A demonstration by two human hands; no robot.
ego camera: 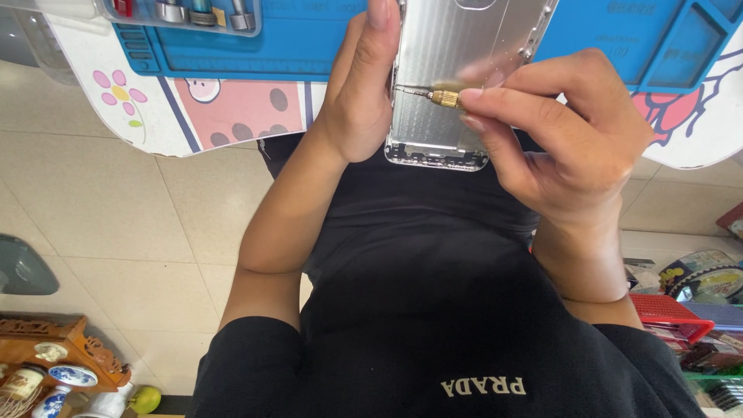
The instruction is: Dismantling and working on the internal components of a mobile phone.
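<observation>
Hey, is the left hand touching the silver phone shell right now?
Touching. The head view shows the left hand gripping the left edge of the silver phone shell, fingers pressed along its side with no gap.

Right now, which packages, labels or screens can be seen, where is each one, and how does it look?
Round tin or package: right edge on the floor, colourful lid.
Red basket: below it, ribbed plastic.
Clear case of bits: top left on the blue mat, rectangular.
No screens visible.
</observation>
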